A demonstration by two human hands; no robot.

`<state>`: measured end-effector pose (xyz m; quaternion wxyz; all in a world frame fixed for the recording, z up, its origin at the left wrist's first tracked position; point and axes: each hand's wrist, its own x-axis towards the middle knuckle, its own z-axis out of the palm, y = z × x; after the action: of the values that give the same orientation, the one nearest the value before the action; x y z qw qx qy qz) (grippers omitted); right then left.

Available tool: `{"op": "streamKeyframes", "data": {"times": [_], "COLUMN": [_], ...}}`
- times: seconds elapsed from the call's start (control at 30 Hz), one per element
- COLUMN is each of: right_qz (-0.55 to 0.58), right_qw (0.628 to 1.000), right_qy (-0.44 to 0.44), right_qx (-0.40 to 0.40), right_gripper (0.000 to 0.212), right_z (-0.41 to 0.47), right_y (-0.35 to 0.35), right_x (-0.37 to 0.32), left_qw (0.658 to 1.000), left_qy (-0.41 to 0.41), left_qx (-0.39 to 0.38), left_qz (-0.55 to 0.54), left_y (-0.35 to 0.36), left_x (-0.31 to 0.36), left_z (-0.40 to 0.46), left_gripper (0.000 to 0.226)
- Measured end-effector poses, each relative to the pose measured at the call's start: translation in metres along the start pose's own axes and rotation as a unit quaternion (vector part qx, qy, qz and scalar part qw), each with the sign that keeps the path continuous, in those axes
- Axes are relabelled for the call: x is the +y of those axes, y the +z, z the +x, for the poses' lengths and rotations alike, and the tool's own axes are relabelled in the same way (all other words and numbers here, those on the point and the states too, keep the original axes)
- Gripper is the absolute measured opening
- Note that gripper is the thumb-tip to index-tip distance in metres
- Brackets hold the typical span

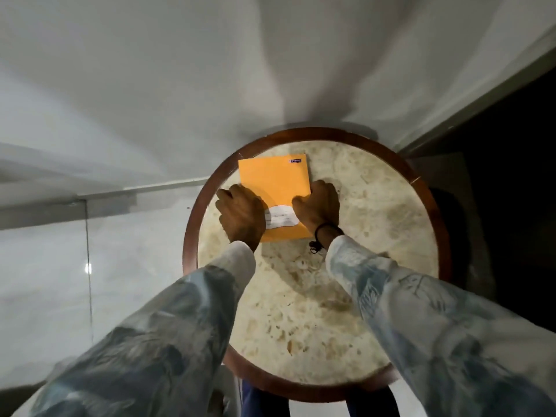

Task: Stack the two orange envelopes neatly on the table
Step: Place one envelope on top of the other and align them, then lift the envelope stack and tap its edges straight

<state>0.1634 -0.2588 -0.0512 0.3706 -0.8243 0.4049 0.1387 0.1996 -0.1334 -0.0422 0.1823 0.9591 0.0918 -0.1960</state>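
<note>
We see a dim indoor scene, lit from above and slightly behind the camera, so the arms cast soft dark shadows onto the round table (391, 206) and up the pale wall (180, 70). The orange envelope (273, 179) is the brightest, most saturated patch. A small glare spot (88, 268) shines on the glossy floor at left. The right side falls into near blackness. Wide-angle distortion bends the wall lines and stretches the sleeves (156, 341) near the lower corners, where they look smeared and soft.
</note>
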Motion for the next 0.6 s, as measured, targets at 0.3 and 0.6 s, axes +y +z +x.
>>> {"op": "streamKeyframes", "data": {"times": [0.3, 0.6], "right_qz": [0.161, 0.392], "right_qw": [0.985, 0.906], "right_qy": [0.046, -0.131], "right_qx": [-0.036, 0.089], "right_gripper": [0.031, 0.042], "right_z": [0.027, -0.022], "right_y": [-0.005, -0.019], "right_x": [0.004, -0.010], "left_qw": [0.950, 0.916], "left_qy": [0.095, 0.234], "left_qx": [-0.144, 0.051], "left_qz": [-0.259, -0.322], "left_y": [-0.002, 0.004], "left_x": [-0.016, -0.012], "left_z": [0.027, -0.009], "left_gripper": [0.036, 0.035]}}
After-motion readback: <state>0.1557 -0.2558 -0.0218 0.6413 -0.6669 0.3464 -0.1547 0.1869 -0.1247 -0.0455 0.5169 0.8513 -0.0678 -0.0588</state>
